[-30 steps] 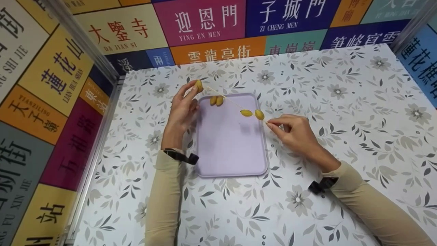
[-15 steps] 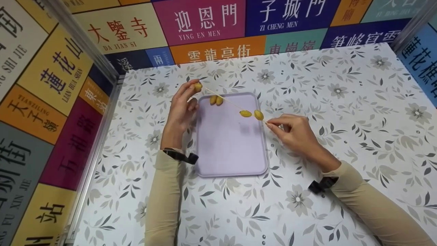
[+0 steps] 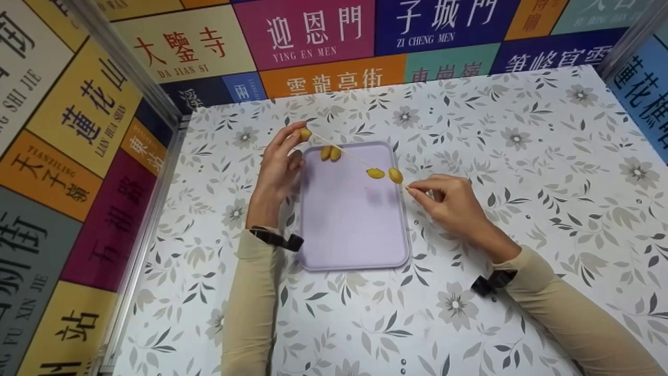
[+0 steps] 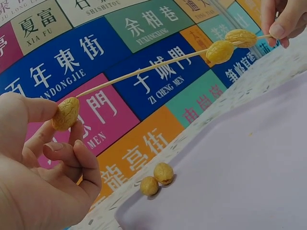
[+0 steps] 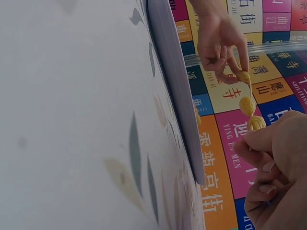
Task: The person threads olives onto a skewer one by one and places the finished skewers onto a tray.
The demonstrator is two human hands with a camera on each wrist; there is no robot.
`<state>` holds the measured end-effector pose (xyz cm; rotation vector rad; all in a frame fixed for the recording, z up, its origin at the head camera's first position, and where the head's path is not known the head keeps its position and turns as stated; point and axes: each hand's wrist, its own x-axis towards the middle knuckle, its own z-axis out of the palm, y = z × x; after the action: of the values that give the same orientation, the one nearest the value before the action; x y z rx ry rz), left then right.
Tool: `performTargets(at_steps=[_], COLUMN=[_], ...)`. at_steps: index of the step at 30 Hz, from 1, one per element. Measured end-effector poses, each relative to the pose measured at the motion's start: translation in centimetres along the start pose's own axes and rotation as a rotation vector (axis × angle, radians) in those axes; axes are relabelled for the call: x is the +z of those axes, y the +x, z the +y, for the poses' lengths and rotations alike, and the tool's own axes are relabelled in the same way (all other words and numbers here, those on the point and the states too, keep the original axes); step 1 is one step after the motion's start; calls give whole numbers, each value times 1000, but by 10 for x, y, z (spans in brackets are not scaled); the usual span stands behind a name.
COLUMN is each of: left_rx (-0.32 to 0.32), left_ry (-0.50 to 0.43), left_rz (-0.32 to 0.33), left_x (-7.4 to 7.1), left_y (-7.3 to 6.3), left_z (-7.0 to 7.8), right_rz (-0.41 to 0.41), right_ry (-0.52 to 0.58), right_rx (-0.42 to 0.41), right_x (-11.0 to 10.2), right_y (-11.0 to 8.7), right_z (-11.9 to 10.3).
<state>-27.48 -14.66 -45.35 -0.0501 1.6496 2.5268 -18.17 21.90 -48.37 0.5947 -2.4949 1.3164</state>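
My right hand [image 3: 451, 201] pinches one end of a thin wooden skewer [image 4: 148, 68] between thumb and fingertips. Two yellow, wrinkled, oval fruits, one nearer the middle [image 3: 374, 173] and one by the fingers [image 3: 395, 175], are threaded near that end. Above the tray's far left corner, my left hand [image 3: 277, 167] pinches another such fruit [image 4: 66, 114]. In the left wrist view the skewer's free tip meets this fruit's upper side; how deep it goes I cannot tell. The right wrist view shows the left hand [image 5: 223, 45] beyond the skewer.
A pale purple tray [image 3: 355, 230] lies below the hands on a table [image 3: 454, 334] with a floral cover. Two more yellow fruits [image 3: 331, 153] sit side by side in its far left corner. Coloured sign panels [image 3: 318, 36] stand behind and to the left.
The fruit in my left hand has turned, from upright to facing the skewer. The gap between it and the skewer's tip has closed. My right hand has hardly moved.
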Motion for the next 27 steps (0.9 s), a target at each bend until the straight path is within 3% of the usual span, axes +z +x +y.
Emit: performTargets(at_steps=[13,18,27], left_rx=[-7,11,57], left_ry=[28,11,12], left_rz=[-1,15,-25], left_x=[-1,-3,-4], left_y=[-1,-1,-2], left_z=[1,0,0], right_rz=[-7,-3,17], right_ry=[9,-8,6], right_rx=[8,-10,-30], right_x=[0,0,1], right_y=[0,0,0], right_z=[1,2,1])
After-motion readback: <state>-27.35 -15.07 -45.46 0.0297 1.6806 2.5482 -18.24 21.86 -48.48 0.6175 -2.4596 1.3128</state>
